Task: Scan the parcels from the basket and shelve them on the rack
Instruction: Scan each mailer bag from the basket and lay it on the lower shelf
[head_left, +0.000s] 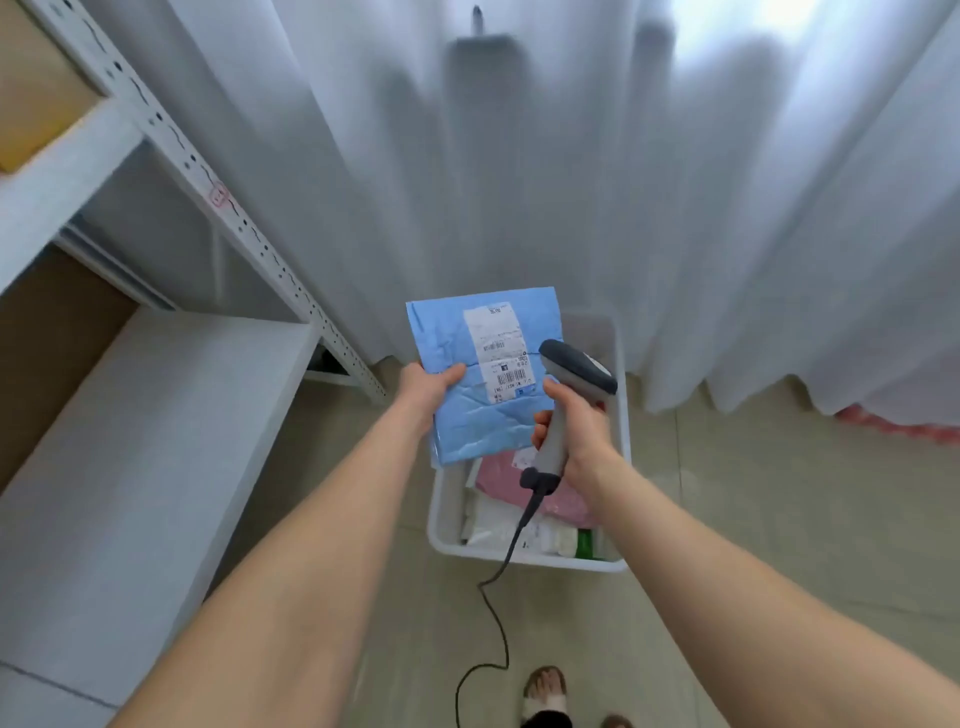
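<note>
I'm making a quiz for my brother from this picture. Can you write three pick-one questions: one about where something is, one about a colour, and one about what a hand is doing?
1. Where is the basket?
A. on a table
B. on the floor
C. on a chair

2. What colour is the parcel being held up?
A. blue
B. red
C. black

3. What is the right hand doing?
A. hanging empty
B. gripping the scanner
C. waving

Answers:
1 B, the basket sits on the floor tiles below both hands.
2 A, the parcel in the left hand is light blue with a white label.
3 B, the fingers curl round the scanner's handle.
</note>
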